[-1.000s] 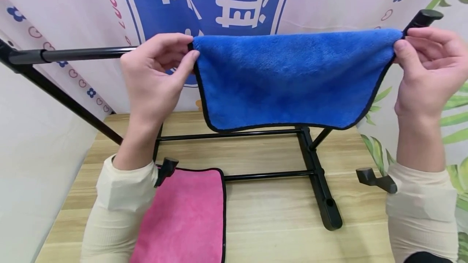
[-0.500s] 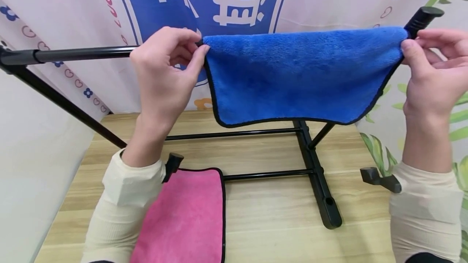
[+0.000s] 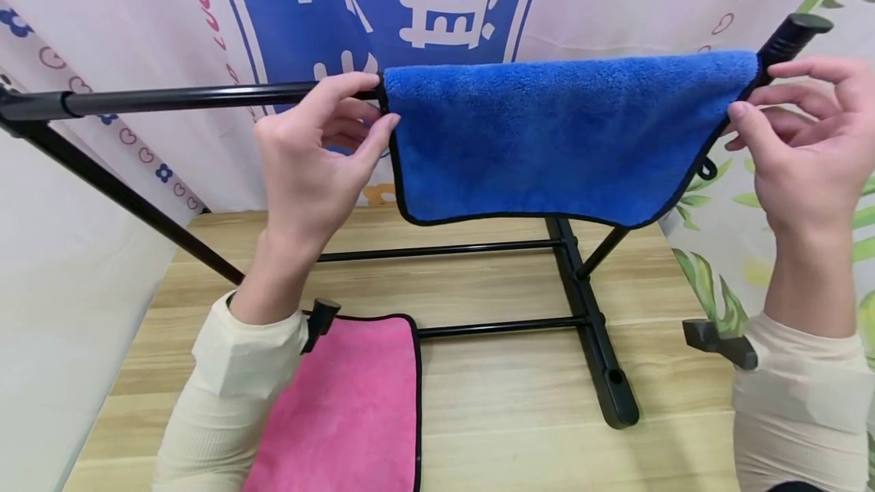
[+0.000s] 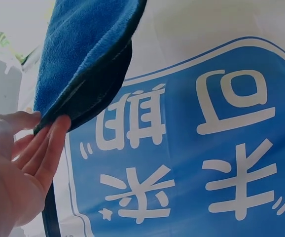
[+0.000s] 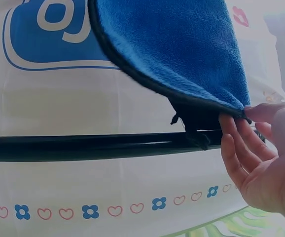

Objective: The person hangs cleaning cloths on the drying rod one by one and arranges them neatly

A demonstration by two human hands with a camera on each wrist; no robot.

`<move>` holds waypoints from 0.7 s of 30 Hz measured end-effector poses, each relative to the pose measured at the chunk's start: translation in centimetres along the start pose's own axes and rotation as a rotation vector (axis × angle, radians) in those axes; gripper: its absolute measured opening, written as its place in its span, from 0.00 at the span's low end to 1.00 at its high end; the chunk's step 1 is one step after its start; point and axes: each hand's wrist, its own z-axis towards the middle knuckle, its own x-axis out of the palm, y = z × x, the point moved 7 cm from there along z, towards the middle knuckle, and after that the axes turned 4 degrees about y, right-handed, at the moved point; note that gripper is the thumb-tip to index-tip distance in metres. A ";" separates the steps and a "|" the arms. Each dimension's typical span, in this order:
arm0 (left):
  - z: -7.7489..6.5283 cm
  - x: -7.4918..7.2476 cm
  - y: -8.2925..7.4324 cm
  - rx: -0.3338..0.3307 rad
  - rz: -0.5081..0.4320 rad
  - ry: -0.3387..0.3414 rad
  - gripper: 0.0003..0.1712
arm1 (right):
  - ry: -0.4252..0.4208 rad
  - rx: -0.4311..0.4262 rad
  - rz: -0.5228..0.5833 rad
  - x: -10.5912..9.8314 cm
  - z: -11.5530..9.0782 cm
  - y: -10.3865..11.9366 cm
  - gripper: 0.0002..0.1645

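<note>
Head view: left hand (image 3: 307,154) and right hand (image 3: 813,143) pinch blue towel (image 3: 567,139), left sleeve (image 3: 232,370) overlapping pink towel (image 3: 355,408).

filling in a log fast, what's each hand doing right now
Left hand: closed, pinching the left edge of the blue towel.
Right hand: closed, pinching the right edge of the same towel.

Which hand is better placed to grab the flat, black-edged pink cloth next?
Probably the left hand, nearer the pink cloth; the right hand is at the right edge of the fluffy blue towel.
</note>
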 end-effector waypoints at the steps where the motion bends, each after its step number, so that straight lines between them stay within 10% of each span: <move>1: 0.0 0.0 0.0 0.004 -0.012 0.002 0.15 | 0.005 -0.006 0.033 0.1 0.0 0.0 0.21; 9: 0.1 -0.1 0.1 0.015 -0.045 0.009 0.14 | -0.002 -0.053 0.246 0.8 0.5 0.0 0.20; 21: 0.1 0.0 0.1 -0.044 -0.118 -0.110 0.11 | -0.127 -0.024 0.026 0.0 0.8 0.1 0.14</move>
